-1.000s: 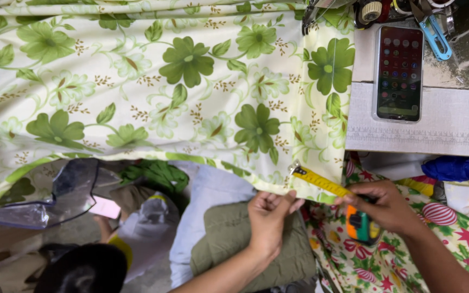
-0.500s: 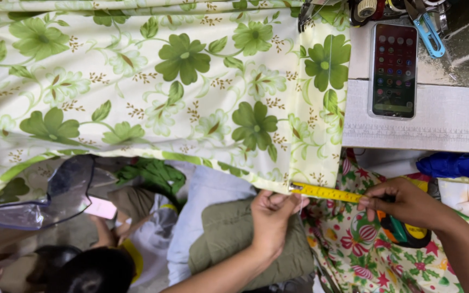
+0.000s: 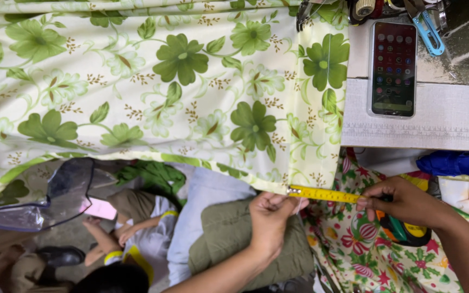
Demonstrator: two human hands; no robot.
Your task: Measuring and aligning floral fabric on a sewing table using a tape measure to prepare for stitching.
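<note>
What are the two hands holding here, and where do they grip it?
The left hand pinches the free end of a yellow measuring tape against the floral fabric's edge; the right hand holds the tape farther along.

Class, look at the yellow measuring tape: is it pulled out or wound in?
Pulled out: the yellow tape spans from left hand to right hand.
</note>
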